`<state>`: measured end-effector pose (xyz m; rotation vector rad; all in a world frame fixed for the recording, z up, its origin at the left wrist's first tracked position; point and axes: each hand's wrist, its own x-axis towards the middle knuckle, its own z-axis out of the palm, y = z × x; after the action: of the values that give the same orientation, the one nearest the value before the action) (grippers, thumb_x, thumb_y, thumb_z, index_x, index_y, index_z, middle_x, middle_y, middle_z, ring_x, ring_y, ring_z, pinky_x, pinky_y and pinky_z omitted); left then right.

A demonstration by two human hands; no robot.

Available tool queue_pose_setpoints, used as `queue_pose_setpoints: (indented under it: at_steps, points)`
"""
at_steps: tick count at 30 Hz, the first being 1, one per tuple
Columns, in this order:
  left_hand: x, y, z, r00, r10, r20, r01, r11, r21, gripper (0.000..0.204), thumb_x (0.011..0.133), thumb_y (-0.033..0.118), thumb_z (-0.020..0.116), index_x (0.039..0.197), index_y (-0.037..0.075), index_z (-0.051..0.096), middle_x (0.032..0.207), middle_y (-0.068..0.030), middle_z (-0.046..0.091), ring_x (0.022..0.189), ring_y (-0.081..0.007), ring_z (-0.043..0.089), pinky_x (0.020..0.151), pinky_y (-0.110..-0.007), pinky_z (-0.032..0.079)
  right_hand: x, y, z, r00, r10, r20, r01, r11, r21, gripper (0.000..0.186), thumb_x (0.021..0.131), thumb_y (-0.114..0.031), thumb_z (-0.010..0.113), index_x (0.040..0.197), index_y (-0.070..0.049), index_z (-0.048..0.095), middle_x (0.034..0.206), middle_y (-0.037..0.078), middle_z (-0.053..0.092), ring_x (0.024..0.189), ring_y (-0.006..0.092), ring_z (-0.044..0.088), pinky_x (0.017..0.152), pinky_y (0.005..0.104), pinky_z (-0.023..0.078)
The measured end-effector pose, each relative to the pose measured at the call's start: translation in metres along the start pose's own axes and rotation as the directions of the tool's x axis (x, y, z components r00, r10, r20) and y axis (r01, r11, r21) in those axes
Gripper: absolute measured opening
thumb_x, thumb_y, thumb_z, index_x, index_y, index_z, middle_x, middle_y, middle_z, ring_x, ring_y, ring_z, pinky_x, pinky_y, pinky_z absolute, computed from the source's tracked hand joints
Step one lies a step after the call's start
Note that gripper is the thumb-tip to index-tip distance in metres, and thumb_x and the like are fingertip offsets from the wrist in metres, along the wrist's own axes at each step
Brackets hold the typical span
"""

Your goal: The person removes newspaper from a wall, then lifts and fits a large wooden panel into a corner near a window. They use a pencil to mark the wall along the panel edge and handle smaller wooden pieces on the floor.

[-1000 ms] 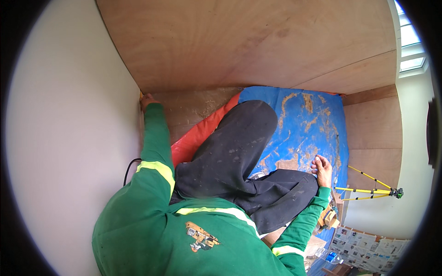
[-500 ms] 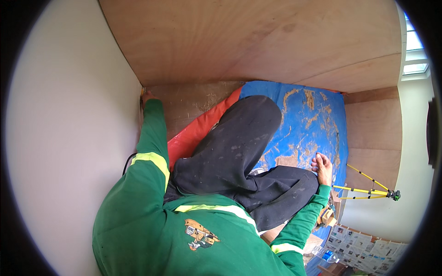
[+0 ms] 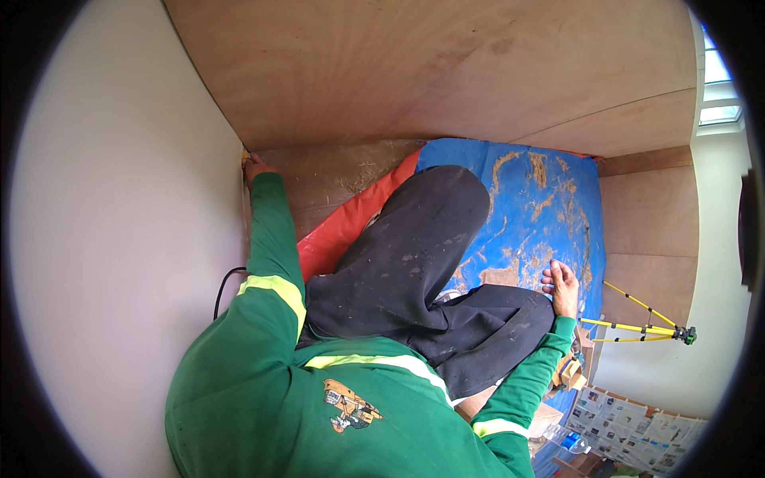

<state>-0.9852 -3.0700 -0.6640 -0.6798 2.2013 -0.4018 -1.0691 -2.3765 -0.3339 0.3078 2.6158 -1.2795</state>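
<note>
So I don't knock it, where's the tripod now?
The tripod is at the head view's right, just right of the right hand and higher in frame than the bottle.

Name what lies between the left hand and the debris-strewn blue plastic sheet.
From the left hand, the head view shows a flat brown floor, then a glossy red strip before the blue sheet.

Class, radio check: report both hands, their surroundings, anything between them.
Left hand at corner of white wall and wood panel, grip unclear. Right hand loosely open beside knee, nothing visible in it. Bent legs between hands.
</note>
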Motion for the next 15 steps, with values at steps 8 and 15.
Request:
queue_pose_setpoints:
  at_steps: [8,15]
  points:
    - [-0.0013,0.0022,-0.0035,0.99,-0.139,0.013,0.139,0.99,-0.007,0.056,0.111,0.033,0.041,0.16,0.006,0.043,0.166,-0.012,0.042,0.149,-0.0294,0.046,0.121,-0.045,0.036,-0.0002,0.0021,-0.0007,0.999,-0.03,-0.015,0.03,1.0,-0.008,0.051,0.103,-0.044,0.07,0.13,0.0,0.065,0.098,0.004,0.072,0.078,0.0082,0.064,0.065,0.0227,0.052]
    - [-0.0035,-0.0006,-0.0059,0.988,-0.152,-0.008,0.152,0.988,-0.031,0.055,0.11,0.035,0.042,0.158,0.008,0.047,0.164,-0.0085,0.045,0.147,-0.0282,0.047,0.12,-0.039,0.038,0.0011,0.0041,-0.0016,1.0,-0.004,-0.027,0.004,1.0,0.012,0.051,0.103,-0.044,0.069,0.13,0.0,0.065,0.099,0.005,0.072,0.078,0.0085,0.064,0.065,0.0227,0.052]
